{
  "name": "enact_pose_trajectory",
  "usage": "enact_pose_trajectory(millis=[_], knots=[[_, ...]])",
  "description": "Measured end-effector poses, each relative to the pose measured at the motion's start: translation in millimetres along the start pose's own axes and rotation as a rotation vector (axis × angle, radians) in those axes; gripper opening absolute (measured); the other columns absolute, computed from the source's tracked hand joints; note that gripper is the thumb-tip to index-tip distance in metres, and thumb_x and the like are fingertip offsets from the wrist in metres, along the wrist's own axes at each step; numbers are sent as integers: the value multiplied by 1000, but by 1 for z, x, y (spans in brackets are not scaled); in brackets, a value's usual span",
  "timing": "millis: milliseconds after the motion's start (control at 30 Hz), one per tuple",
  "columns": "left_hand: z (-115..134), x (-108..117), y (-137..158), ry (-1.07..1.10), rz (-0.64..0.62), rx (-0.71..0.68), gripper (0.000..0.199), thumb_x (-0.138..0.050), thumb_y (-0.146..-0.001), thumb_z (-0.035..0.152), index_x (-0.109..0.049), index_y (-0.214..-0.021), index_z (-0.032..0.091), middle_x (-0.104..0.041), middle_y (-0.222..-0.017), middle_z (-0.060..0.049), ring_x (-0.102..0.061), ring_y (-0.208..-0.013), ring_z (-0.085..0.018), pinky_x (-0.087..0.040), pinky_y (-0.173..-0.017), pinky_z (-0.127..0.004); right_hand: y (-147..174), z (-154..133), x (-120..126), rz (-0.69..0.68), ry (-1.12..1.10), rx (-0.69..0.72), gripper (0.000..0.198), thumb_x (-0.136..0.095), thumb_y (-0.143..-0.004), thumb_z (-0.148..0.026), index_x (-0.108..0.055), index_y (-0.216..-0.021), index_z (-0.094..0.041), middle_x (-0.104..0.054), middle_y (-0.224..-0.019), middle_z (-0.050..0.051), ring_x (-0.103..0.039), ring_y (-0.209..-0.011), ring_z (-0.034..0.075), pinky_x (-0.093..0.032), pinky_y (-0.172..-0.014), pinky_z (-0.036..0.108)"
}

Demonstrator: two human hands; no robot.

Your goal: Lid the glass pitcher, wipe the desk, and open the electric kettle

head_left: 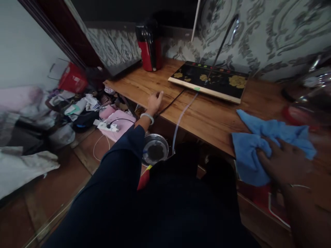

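Note:
My right hand (284, 163) presses down on a crumpled blue cloth (249, 155) at the right end of the wooden table (207, 120), fingers bent into its folds. Part of the cloth hangs over the front edge. My left hand (155, 101) rests at the table's front edge, its fingers loosely curled in with nothing seen in them. Beside it runs a black cable (170, 102). Farther back lies a black panel with gold flowers (209, 77), a thin spout (224, 39) rising behind it. A clear tube (182, 115) comes from its front and drops below the table.
A red and black appliance (148, 48) stands at the back left, below a dark screen (134, 13). Glassware (312, 93) is on the far right. Under the edge sit a metal pot (155, 150) and a pink box with a power strip (110, 126). Clothes (82, 106) are heaped left.

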State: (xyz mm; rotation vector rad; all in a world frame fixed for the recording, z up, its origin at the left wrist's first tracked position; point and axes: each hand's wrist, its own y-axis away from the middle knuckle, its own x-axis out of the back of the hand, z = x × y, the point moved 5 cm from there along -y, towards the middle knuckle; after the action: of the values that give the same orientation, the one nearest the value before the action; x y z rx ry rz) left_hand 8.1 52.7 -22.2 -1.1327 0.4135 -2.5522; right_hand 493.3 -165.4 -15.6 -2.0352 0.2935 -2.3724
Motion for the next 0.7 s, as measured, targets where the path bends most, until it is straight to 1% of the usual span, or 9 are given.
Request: enact_pose_trajectory(millis=[67,133,200,300,433,567,633,700], knots=[[-1,-2,0,14,-5,7,76,-29,-91,68,-66,-99,3,-68,-99,-17,-59,-100,-22,-37,-89,-34,-8,-33,15,-3,-99,15,59,-27,-93,-51,-45,-143,-27,-48,-144,16,-43,-124,38,-42,-89,57],[-1,-2,1,21,0,8,75,-31,-90,69,-67,-99,4,-69,-97,-16,-60,-99,-22,-38,-88,-34,-17,-61,24,-8,-129,35,58,-28,-93,-53,-49,-141,-27,-50,-143,14,-43,-123,39,-42,-90,59],[1,-2,2,28,16,4,72,-32,-89,70,-68,-99,9,-70,-94,-13,-61,-97,-21,-40,-87,-33,-28,-84,29,1,-148,82,57,-31,-92,-52,-50,-141,-28,-51,-143,12,-44,-123,39,-42,-92,61],[3,-1,4,32,44,-1,66,-33,-88,70,-70,-96,16,-71,-92,-10,-62,-96,-21,-42,-87,-31,-45,-111,31,8,-174,145,57,-33,-91,-53,-51,-140,-29,-52,-142,13,-45,-121,41,-42,-91,63],[3,-1,5,48,64,-2,63,-35,-88,70,-70,-94,18,-71,-90,-10,-63,-97,-22,-44,-87,-32,-66,-141,33,-1,-212,181,56,-34,-92,-53,-50,-140,-29,-50,-143,14,-43,-122,42,-40,-91,64],[3,-1,6,77,69,-8,62,-35,-88,69,-70,-94,18,-71,-90,-10,-63,-100,-22,-44,-89,-32,-78,-166,38,3,-246,221,55,-35,-92,-51,-50,-140,-27,-49,-143,16,-41,-122,41,-37,-91,62],[2,-2,6,88,72,-15,62,-36,-88,70,-69,-95,18,-71,-91,-10,-63,-101,-22,-44,-90,-32,-81,-171,39,14,-251,239,54,-36,-93,-50,-51,-139,-27,-50,-142,16,-41,-121,40,-36,-90,61],[1,-4,5,99,73,-20,62,-36,-88,70,-69,-96,18,-71,-92,-10,-62,-102,-22,-43,-92,-33,-80,-170,37,20,-233,287,52,-36,-93,-47,-54,-136,-26,-51,-141,15,-42,-120,39,-37,-90,57]])
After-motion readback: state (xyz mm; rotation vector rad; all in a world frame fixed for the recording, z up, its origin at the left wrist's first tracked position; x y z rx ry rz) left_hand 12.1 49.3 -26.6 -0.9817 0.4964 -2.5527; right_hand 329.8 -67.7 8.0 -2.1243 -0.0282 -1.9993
